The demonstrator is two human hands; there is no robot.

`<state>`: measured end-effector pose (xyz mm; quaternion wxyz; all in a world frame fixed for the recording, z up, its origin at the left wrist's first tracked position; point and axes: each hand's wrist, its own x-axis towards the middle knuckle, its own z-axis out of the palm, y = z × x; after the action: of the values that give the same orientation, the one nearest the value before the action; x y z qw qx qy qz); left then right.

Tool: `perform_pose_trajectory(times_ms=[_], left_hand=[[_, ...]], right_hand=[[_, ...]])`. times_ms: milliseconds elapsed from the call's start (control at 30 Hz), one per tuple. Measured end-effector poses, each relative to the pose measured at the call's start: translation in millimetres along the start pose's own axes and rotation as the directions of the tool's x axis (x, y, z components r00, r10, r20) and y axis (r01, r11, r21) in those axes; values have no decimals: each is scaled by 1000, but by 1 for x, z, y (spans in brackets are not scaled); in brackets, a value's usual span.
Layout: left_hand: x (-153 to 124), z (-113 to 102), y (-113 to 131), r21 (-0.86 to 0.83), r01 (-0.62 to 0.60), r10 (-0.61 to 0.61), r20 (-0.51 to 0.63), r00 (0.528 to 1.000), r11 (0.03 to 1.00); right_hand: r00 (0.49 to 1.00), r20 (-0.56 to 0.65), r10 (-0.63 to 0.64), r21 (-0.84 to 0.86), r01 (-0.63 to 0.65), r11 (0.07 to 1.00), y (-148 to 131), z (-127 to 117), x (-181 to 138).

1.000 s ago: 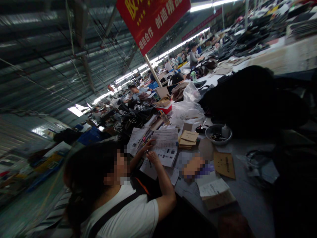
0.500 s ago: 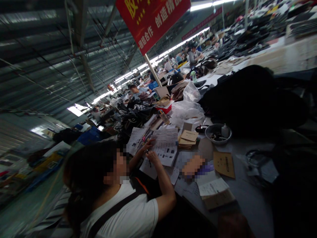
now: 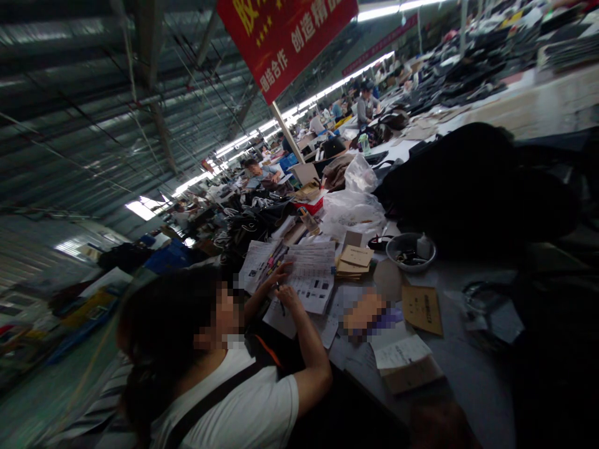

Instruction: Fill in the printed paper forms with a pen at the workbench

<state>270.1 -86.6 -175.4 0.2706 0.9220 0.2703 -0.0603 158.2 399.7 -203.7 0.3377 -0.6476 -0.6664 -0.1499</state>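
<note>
Neither of my hands shows in the head view. A co-worker in a white T-shirt [image 3: 234, 405] sits at the near left of the long table [image 3: 472, 390]. One hand of that person [image 3: 287, 295] holds a pen over printed sheets [image 3: 314, 275]. The other hand [image 3: 281, 272] lies flat on the same sheets. A stack of brown envelopes [image 3: 354, 259] sits just right of the sheets. A single brown envelope [image 3: 422, 308] and an open booklet [image 3: 406, 363] lie nearer to me.
A metal bowl [image 3: 412, 251] with small items stands mid-table. A big heap of black bags [image 3: 472, 181] fills the right side, with clear plastic bags [image 3: 355, 209] behind the papers. A red banner [image 3: 285, 31] hangs overhead. More people work at tables farther back.
The view has shifted very slightly left. The co-worker's hands stay on the sheets, and nothing on the table has moved.
</note>
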Motion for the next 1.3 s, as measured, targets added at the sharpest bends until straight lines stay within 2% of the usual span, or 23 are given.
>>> perform_pose_trajectory(times_ms=[467, 733, 867, 1033, 1233, 1300], left_hand=[[3, -7, 2, -33, 18, -17, 31, 999, 999], [0, -17, 9, -48, 74, -72, 32, 997, 996], [4, -25, 14, -57, 53, -51, 51, 997, 997], [7, -29, 17, -68, 44, -39, 79, 996, 997], [5, -28, 17, -61, 80, -74, 103, 992, 995], [6, -29, 17, -54, 88, -82, 107, 991, 995]], right_hand=[[999, 28, 15, 25, -16, 1000, -1, -4, 2], [1000, 29, 8, -19, -7, 1000, 0, -28, 3], [996, 92, 21, -9, -21, 1000, 0, -42, 6], [973, 224, 51, 42, -62, 997, 3, -44, 9], [959, 259, 117, 150, -160, 976, 3, -51, 10], [960, 243, 142, 136, -179, 974, 3, -51, 11]])
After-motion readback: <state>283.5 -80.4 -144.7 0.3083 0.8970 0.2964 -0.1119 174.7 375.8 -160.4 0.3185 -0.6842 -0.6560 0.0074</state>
